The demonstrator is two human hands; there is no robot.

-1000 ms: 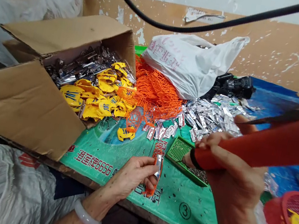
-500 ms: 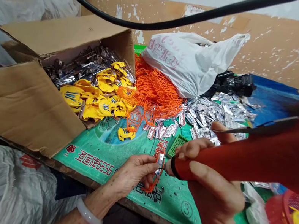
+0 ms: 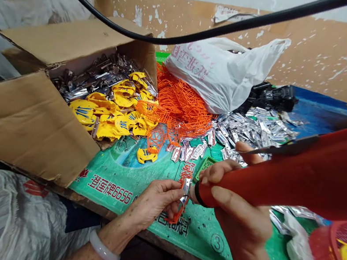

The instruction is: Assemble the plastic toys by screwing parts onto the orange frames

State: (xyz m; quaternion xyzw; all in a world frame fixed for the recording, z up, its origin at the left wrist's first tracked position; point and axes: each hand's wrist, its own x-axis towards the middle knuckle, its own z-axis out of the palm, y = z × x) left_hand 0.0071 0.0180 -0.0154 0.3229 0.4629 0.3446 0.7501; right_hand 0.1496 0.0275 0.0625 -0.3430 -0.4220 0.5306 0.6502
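Observation:
My left hand (image 3: 158, 203) is closed, fingers and thumb pinching an orange plastic frame (image 3: 174, 218) with a shiny silver part (image 3: 186, 189) against it. Wrapped around a red electric screwdriver (image 3: 244, 183) is my right hand (image 3: 242, 214), its thumb along the near side. The tool slants down to the left, and its tip end meets the silver part; the exact contact point is too small to make out. Behind the right fingers, a small green basket (image 3: 204, 167) is partly covered. A yellow toy car shell (image 3: 146, 155) lies beyond my left hand.
A cardboard box (image 3: 36, 124) at left spills yellow shells and silver parts. Orange frames (image 3: 184, 105), a white plastic bag (image 3: 220, 73) and loose silver pieces (image 3: 257, 127) are heaped behind. A red basket (image 3: 322, 255) stands at right. A black cable (image 3: 162, 40) hangs across the top.
The screwdriver and my right hand have shifted slightly left, bringing the tool's tip end closer to the silver part. My left hand stays in place with the orange frame.

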